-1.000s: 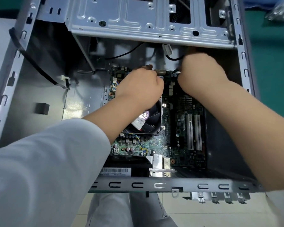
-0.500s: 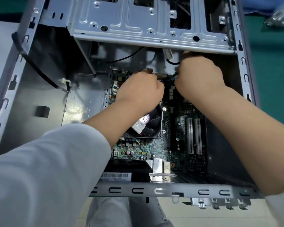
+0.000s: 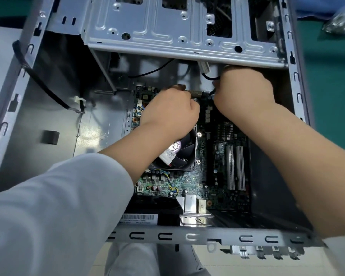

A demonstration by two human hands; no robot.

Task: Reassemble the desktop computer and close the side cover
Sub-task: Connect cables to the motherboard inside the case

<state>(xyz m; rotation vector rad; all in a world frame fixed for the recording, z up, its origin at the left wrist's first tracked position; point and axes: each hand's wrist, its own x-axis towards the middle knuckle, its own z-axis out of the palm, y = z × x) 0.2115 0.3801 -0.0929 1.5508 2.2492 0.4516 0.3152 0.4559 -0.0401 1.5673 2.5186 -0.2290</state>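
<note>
The open computer case (image 3: 207,237) lies on its side with the green motherboard (image 3: 187,182) inside. My left hand (image 3: 171,110) is curled over the board's far edge above the CPU fan (image 3: 182,154), beside a beige socket (image 3: 196,93). Whatever its fingers hold is hidden. My right hand (image 3: 245,90) sits just right of that socket, under the drive cage (image 3: 167,36). It pinches a thin black cable (image 3: 209,77) that loops down from a white connector (image 3: 204,68). No side cover shows in the head view.
Two white expansion slots (image 3: 235,168) stand on the board's right side. A flat black cable (image 3: 40,80) runs along the case's left wall, near a black foam block (image 3: 50,137). A green mat (image 3: 331,86) and a clear plastic bag (image 3: 341,22) lie to the right.
Both hands stay at the board's far edge. The right hand has crept slightly toward the drive cage, and the view has shifted a little.
</note>
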